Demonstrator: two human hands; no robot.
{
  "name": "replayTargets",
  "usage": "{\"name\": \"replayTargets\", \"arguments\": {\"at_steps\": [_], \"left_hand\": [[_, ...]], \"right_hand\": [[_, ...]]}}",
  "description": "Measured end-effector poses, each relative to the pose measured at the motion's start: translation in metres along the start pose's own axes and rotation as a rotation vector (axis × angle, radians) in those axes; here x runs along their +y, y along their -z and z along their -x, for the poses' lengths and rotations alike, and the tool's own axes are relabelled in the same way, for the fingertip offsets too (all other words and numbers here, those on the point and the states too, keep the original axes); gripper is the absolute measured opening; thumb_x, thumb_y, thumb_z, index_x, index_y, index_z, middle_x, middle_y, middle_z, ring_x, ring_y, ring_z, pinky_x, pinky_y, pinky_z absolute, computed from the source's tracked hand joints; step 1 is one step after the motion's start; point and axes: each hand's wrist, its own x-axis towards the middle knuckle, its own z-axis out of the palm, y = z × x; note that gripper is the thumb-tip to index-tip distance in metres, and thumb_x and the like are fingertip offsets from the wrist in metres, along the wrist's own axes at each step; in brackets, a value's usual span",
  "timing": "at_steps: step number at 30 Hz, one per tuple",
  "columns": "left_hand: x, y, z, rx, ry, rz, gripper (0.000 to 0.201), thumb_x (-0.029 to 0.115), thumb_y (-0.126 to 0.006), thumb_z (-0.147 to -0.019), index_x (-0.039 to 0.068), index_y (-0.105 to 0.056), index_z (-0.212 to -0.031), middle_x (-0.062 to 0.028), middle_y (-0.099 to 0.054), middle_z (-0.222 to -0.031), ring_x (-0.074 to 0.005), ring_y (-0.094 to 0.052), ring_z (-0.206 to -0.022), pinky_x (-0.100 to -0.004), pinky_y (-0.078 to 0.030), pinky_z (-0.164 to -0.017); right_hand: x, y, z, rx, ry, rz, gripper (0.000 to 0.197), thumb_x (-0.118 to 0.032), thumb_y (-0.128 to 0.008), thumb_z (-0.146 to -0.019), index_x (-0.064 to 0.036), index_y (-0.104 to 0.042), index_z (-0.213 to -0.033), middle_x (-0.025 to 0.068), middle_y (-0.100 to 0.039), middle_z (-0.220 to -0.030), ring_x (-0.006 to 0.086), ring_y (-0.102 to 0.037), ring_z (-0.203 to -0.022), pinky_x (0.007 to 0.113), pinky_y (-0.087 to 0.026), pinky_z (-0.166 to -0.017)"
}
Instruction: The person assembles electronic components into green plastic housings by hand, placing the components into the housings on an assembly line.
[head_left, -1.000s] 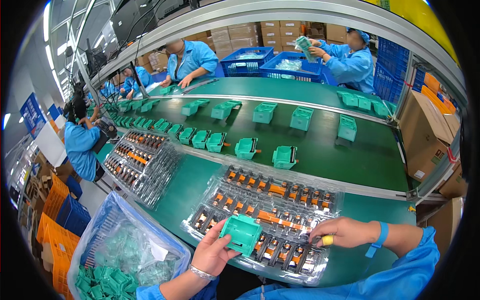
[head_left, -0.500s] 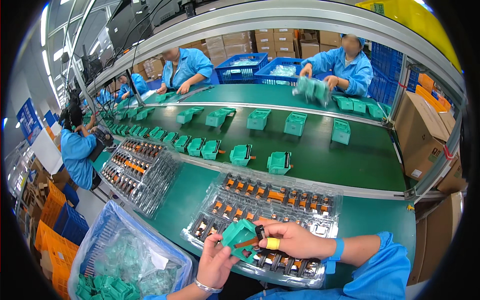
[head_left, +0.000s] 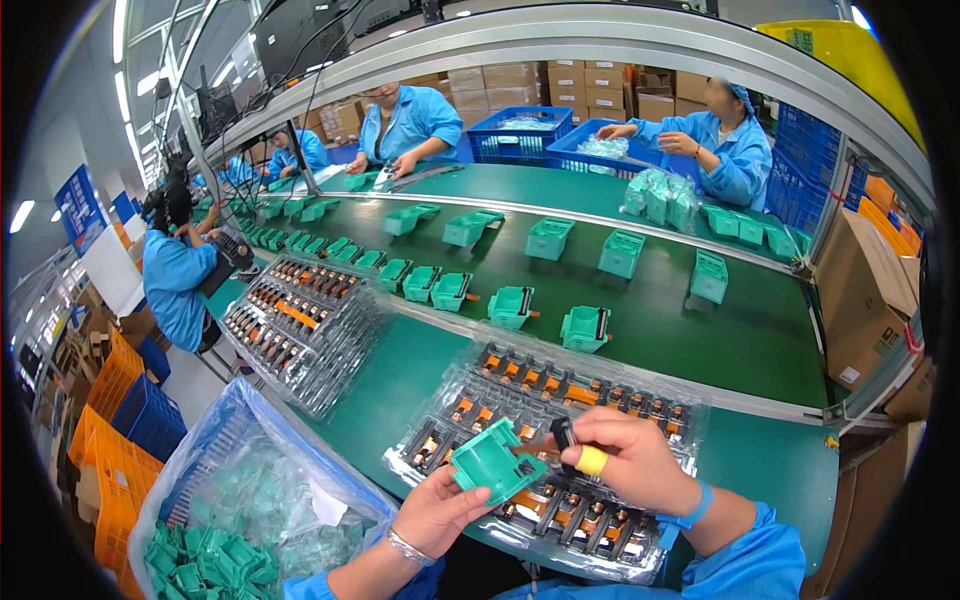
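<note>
The shell (head_left: pixel 492 464) is hanging in the left hand (head_left: pixel 432 516) over the tray (head_left: pixel 448 386), nearer the tray's near left corner than its right edge. The left fingers are gripping the shell from its left side and beneath, the thumb lying along its near rim. The right hand (head_left: pixel 640 462) is pinching the black part (head_left: pixel 562 434) between thumb and fingertips, just off the shell's right side; a yellow band (head_left: pixel 591 461) is wrapping one digit.

The tray is lying on the bench (head_left: pixel 395 372) close to the near edge, and the belt (head_left: pixel 710 345) is running beyond the bench's far edge. The lined bin (head_left: pixel 262 408) is standing left of the near edge.

The shell is probably weighing little and behaving as stiff, smooth, slightly slippery plastic, so its outer walls are offering the best hold. The black part is looking light and rigid too, but its ribbon (head_left: pixel 534 449) is seeming thin and easily creased; the solid body is the place for pinching.

The shell's hollow is facing up and toward the wearer, tilted; its outline is showing almost square, so its long axis is staying hard to tell. The black part is standing near upright, its lower end hiding behind fingers. The ribbon is pointing left across the shell's right side; whether it is touching there, I cannot tell.
</note>
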Motion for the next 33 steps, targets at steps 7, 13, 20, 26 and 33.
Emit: {"name": "replayTargets", "arguments": {"at_steps": [7, 13, 20, 26, 33], "left_hand": [[-0.012, -0.005, 0.000, 0.072, -0.173, -0.164, 0.039, 0.000, -0.068, -0.078, 0.000, -0.050, -0.113, -0.0088, -0.060, -0.108, -0.0155, -0.057, -0.101, -0.0294, -0.046, -0.091], [-0.014, -0.012, 0.003, 0.027, -0.212, -0.218, 0.042, 0.000, -0.069, -0.076, -0.002, -0.048, -0.113, -0.0105, -0.058, -0.110, -0.0169, -0.057, -0.101, -0.0295, -0.047, -0.090], [-0.013, -0.017, 0.008, 0.007, -0.233, -0.223, 0.038, -0.003, -0.068, -0.077, -0.004, -0.048, -0.109, -0.0123, -0.055, -0.112, -0.0182, -0.056, -0.103, -0.0306, -0.047, -0.091], [-0.017, -0.019, 0.010, -0.010, -0.306, -0.219, 0.031, -0.006, -0.068, -0.075, -0.003, -0.048, -0.099, -0.0103, -0.054, -0.107, -0.0188, -0.056, -0.103, -0.0318, -0.047, -0.090], [-0.019, -0.022, 0.018, -0.010, -0.338, -0.331, 0.030, -0.004, -0.069, -0.074, -0.003, -0.049, -0.096, -0.0095, -0.054, -0.106, -0.0193, -0.058, -0.100, -0.0307, -0.049, -0.087]], "right_hand": [[0.012, -0.018, 0.008, 0.134, 0.114, 0.176, 0.019, -0.008, -0.072, -0.074, 0.0003, -0.061, -0.085, 0.0060, -0.057, -0.073, 0.0113, -0.055, -0.058, 0.024, -0.045, -0.051], [0.016, -0.021, 0.006, 0.119, 0.118, 0.254, 0.019, -0.010, -0.072, -0.074, -0.0004, -0.061, -0.085, 0.0054, -0.056, -0.070, 0.0120, -0.055, -0.058, 0.024, -0.045, -0.049], [0.032, -0.021, 0.004, 0.069, 0.014, 0.192, 0.018, -0.011, -0.071, -0.076, -0.0016, -0.060, -0.087, 0.0051, -0.057, -0.071, 0.0124, -0.057, -0.060, 0.025, -0.046, -0.054], [0.043, -0.026, 0.005, 0.042, -0.034, -0.070, 0.020, -0.011, -0.070, -0.078, -0.0018, -0.058, -0.092, 0.0058, -0.061, -0.078, 0.0105, -0.058, -0.067, 0.025, -0.048, -0.058], [0.035, -0.021, 0.010, -0.136, -0.290, -0.071, 0.021, -0.009, -0.070, -0.078, -0.0008, -0.055, -0.090, 0.0038, -0.058, -0.078, 0.0082, -0.056, -0.071, 0.023, -0.047, -0.063]]}}
